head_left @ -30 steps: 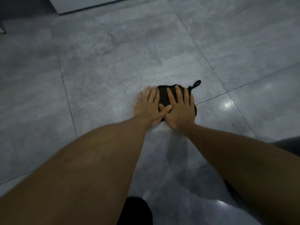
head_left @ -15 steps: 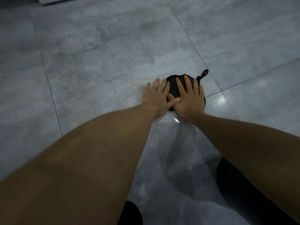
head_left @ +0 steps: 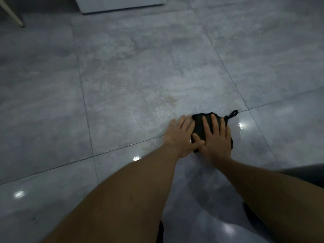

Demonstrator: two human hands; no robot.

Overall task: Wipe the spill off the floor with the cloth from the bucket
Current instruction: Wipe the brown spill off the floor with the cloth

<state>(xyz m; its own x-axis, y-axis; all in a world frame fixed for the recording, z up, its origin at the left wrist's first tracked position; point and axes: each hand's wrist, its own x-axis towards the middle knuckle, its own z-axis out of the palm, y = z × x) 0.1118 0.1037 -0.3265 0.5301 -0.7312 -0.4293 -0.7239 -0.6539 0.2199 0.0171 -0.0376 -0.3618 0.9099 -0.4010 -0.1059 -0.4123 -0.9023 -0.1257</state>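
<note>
Together, left hand [head_left: 180,137] and right hand [head_left: 216,141] lay flat, fingers spread, pressed on black cloth [head_left: 201,125], gripping nothing, wet grey floor [head_left: 122,85] beneath

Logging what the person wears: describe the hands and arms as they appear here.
Both the left hand and the right hand are bare: no gloves, and no rings or watch visible. Both forearms are uncovered up to the frame's edge, with no sleeves showing.

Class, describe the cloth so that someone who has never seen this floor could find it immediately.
Start on the grey tiled floor and follow both bare arms to where the left hand and right hand meet. Under the flat palms lies the cloth: the only black thing there, with a small loop at its far right corner.
</note>
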